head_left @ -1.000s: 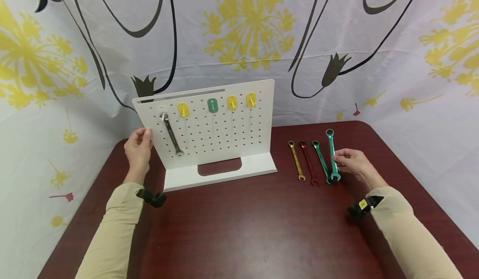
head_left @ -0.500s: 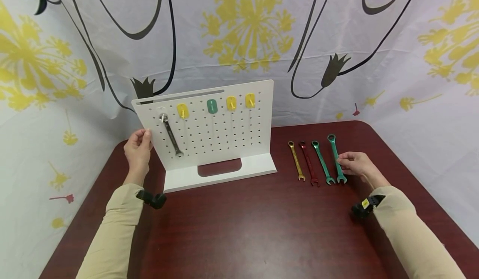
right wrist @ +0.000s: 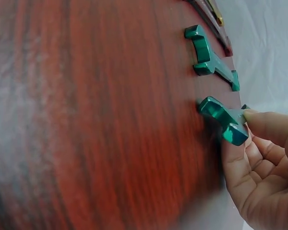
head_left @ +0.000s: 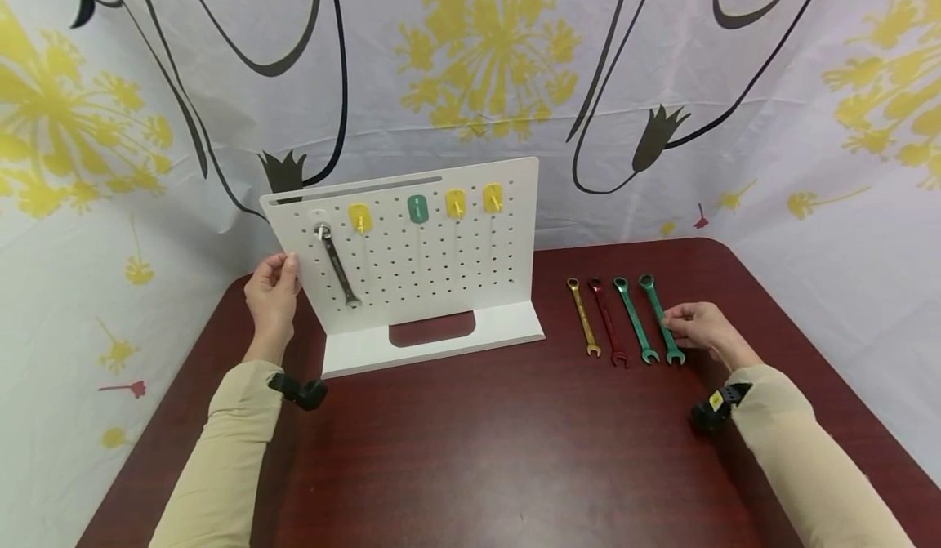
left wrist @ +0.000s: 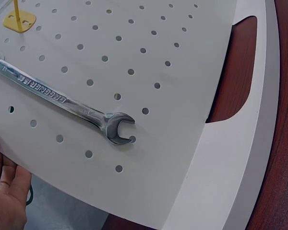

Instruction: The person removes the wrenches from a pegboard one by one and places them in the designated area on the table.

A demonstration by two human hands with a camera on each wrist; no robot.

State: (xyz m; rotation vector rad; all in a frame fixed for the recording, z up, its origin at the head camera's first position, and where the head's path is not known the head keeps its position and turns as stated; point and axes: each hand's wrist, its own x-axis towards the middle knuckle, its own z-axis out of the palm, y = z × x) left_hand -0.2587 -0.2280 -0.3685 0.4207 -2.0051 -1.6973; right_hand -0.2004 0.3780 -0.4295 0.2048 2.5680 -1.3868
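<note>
My left hand [head_left: 274, 287] grips the left edge of an upright white pegboard [head_left: 434, 270], thumb on its front. A silver wrench [head_left: 336, 264] hangs from a peg at the board's upper left; the left wrist view shows its open end [left wrist: 116, 128] against the pegboard [left wrist: 158, 158], with my left hand [left wrist: 5, 191] at the lower corner. My right hand [head_left: 694, 325] pinches the shaft of the rightmost green wrench [head_left: 657, 307], which lies flat on the table. In the right wrist view my fingertips [right wrist: 259, 120] sit on that green wrench [right wrist: 221, 117] near its open end.
Left of the held wrench lie another green wrench [head_left: 635, 318], a red wrench [head_left: 606, 321] and a yellow wrench [head_left: 582, 316], side by side. Yellow hooks [head_left: 360, 216] and a green hook [head_left: 416, 208] line the board's top. The dark red table [head_left: 478, 450] ends at a patterned curtain.
My right hand swung the rightmost green wrench off its neighbour's open end and set it parallel to the row. The left hand and the pegboard stayed put.
</note>
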